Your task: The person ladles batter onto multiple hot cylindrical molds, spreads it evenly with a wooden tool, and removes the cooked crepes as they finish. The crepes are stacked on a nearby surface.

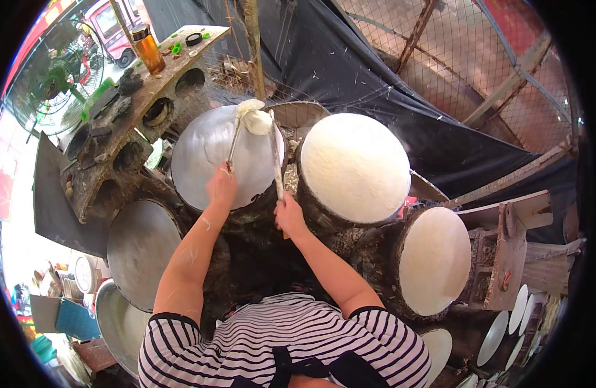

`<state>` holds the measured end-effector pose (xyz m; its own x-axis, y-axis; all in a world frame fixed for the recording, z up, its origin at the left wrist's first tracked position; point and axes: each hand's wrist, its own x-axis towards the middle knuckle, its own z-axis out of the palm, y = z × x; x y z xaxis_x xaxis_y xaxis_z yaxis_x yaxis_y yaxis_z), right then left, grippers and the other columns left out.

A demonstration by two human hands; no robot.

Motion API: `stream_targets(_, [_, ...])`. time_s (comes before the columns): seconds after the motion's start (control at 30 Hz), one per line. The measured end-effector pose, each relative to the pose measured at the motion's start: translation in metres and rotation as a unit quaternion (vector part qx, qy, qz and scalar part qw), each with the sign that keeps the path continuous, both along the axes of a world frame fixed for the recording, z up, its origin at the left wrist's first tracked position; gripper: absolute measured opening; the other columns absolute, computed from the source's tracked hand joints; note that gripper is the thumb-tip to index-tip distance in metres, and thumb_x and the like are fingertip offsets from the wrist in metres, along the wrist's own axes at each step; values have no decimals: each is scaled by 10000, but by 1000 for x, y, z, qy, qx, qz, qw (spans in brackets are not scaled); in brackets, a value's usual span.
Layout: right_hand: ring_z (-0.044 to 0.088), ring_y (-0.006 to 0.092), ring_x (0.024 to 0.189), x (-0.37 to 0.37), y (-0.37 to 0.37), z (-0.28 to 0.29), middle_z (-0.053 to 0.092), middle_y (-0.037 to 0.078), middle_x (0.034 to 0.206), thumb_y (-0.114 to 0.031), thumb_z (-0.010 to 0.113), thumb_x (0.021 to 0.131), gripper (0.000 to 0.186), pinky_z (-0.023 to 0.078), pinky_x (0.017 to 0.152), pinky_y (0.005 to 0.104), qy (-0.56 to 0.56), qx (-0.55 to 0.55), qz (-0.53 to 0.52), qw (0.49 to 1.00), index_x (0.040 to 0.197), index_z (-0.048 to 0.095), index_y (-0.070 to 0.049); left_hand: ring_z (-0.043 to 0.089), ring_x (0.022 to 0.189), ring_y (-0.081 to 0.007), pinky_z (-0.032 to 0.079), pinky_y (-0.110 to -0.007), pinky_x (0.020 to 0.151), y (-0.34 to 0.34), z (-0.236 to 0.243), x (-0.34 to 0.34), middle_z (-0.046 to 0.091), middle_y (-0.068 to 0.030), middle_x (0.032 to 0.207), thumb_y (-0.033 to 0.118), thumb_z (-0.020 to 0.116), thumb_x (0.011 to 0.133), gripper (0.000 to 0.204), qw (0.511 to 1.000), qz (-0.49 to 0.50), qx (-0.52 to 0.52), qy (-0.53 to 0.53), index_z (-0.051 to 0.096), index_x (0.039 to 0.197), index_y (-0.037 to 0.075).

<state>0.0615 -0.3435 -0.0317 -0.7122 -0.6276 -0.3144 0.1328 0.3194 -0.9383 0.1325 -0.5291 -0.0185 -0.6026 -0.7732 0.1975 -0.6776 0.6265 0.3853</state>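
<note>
My left hand [222,187] is closed round the thin handle of a long tool [234,143]. A pale, batter-like lump [257,121] sits at the tool's far end and hides its shape. My right hand [289,216] grips a long, whitish-coated stick [276,158], whose tip reaches up beside the lump. Both tools are over the far right part of a round grey metal griddle [204,158], whose surface looks bare apart from faint streaks. To its right, a second round griddle is covered by a cream-coloured sheet [355,167].
Another cream-covered round [435,260] lies to the right, and a bare grey griddle [142,252] to the left. A large metal basin [120,323] stands at lower left. A ledge [181,57] holds an amber bottle [147,49]. Black sheeting [298,58] hangs behind.
</note>
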Motion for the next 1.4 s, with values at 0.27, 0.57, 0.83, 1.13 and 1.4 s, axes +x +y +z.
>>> stream_targets(0.27, [580, 358, 619, -8, -36, -37, 593, 192, 745, -122, 434, 858, 311, 469, 573, 427, 293, -10, -24, 956, 1152, 512, -53, 595, 811, -353, 479, -450, 667, -19, -1, 20, 576, -137, 1007, 223, 543, 855, 290, 998, 29, -16, 55, 510, 1112, 92])
stream_targets(0.57, [560, 431, 860, -25, -58, -17, 592, 255, 876, -107, 455, 816, 285, 450, 740, 464, 303, 25, 0, 953, 1076, 551, -41, 572, 801, -340, 452, -381, 687, -12, 21, 37, 595, -136, 891, 164, 547, 848, 236, 976, 50, 97, 190, 538, 1050, 42])
stream_targets(0.83, [558, 437, 826, -45, -84, -7, 583, 262, 825, -109, 441, 815, 244, 445, 711, 472, 306, 3, 37, 951, 1019, 555, -39, 495, 489, -142, 382, -293, 454, 4, 44, 54, 526, -52, 597, 161, 533, 869, 178, 873, 110, 331, 341, 528, 943, 0])
stream_targets(1.13, [568, 420, 822, -51, -109, 1, 601, 250, 842, -138, 444, 803, 264, 458, 721, 441, 276, 34, 100, 955, 1009, 568, -30, 444, 398, -102, 339, -235, 356, 34, 68, 79, 483, -27, 526, 182, 495, 901, 142, 762, 137, 456, 439, 495, 857, 47])
stream_targets(1.4, [539, 452, 875, -29, -139, -24, 578, 275, 883, -109, 438, 805, 268, 440, 775, 470, 319, -1, 116, 941, 1030, 551, -18, 433, 399, -105, 360, -251, 351, 37, 51, 91, 433, -13, 607, 150, 489, 893, 129, 741, 106, 473, 465, 492, 911, 23])
